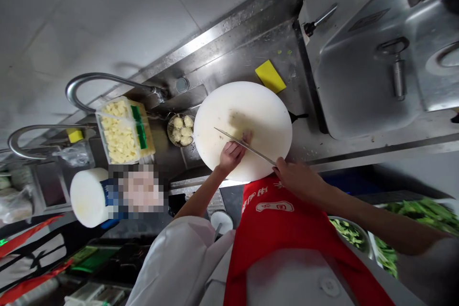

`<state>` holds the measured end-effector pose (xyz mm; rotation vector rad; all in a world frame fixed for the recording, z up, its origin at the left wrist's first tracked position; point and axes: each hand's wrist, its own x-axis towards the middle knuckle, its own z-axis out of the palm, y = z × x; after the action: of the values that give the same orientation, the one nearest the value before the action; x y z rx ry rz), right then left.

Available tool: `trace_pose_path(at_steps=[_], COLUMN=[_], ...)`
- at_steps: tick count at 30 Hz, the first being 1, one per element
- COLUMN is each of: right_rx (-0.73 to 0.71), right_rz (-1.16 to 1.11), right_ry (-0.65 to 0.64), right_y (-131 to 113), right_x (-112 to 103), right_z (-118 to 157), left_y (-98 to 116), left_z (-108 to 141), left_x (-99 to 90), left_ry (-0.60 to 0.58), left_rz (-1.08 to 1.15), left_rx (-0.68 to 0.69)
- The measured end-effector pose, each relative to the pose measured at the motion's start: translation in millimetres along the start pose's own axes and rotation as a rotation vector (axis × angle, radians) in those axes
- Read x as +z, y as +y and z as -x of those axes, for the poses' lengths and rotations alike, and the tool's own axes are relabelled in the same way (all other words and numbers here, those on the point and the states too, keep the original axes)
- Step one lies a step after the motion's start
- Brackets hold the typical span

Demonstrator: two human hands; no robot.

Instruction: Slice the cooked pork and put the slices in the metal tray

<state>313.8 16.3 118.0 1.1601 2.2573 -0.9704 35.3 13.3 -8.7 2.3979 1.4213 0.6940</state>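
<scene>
A round white cutting board (pixel 211 110) lies on the steel counter in front of me. My right hand (pixel 287 174) is closed round the handle of a knife (pixel 260 154), whose long blade points up and left across the board. My left hand (pixel 232 154) is on the near part of the board, fingers bent and pressed together beside the blade. Just past the blade, a small pinkish piece of food (pixel 247 136) rests near my left fingertips. Whether those fingers hold it is hard to make out.
Left of the board stand a strainer of pale round pieces (pixel 182 130) and a clear tub of pale cubes (pixel 118 129). A yellow cloth (pixel 270 76) lies behind the board. A sink (pixel 369 91) is right. Another person in a white hat (pixel 88 197) is at left.
</scene>
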Motion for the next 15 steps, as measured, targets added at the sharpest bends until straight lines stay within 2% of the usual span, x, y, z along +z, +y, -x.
trace_pose_path(at_steps=[2,4,6,11,13,15], right_rx=[0.021,0.035,0.032,-0.061,-0.107,-0.141], right_rz=[0.019,0.032,0.019,-0.013,0.007,0.019], right_ry=[-0.030,-0.045,-0.036,0.061,0.123,0.166], right_y=[6,8,2,-23,-25,-22], right_x=[10,16,16,-5,-11,-12], right_z=[19,22,6,-69,-80,-72], left_y=[-1,-2,-2,3,4,4], left_z=[0,1,1,1,2,4], left_x=[0.9,1.4,1.2,-1.8,-2.0,-1.0], left_ry=[-0.008,-0.017,-0.021,0.008,0.032,0.031], left_rz=[0.018,0.035,0.035,0.029,0.028,0.023], left_rx=[-0.018,-0.038,-0.051,-0.040,-0.041,-0.052])
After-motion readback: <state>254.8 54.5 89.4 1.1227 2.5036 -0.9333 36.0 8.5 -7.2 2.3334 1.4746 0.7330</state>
